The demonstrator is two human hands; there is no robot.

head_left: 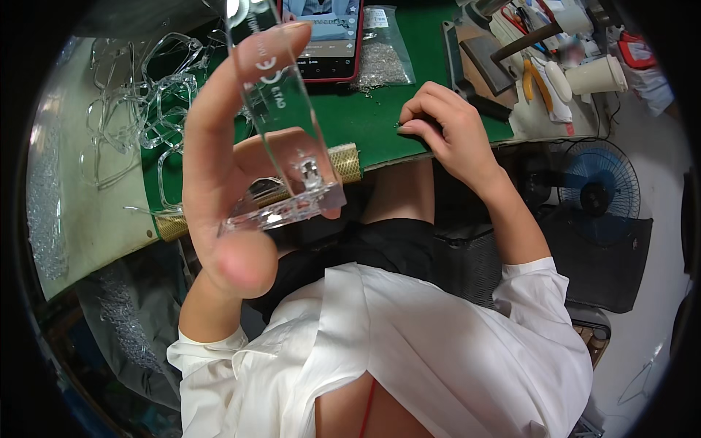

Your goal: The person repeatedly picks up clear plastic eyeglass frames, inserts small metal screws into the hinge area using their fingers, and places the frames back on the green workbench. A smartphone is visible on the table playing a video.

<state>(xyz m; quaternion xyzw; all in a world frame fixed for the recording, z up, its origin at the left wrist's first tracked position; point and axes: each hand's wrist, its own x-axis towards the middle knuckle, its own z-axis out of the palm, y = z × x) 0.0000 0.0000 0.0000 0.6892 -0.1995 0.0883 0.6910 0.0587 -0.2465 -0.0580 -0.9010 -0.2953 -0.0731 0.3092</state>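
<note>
1. Clear plastic piece [288,120] is raised close to the camera, tilted, its flat bar meeting a crosswise part at the lower end.
2. Left hand [215,164] is clamped on it, thumb below and fingers curled around.
3. Right hand [454,125] rests at the edge of the green mat [349,117], thumb and forefinger drawn together; whether they pinch something tiny is hard to tell.
4. Clear frames [171,95] lie heaped left; a phone [343,69] and a bag of small clear parts [383,64] lie beyond.
</note>
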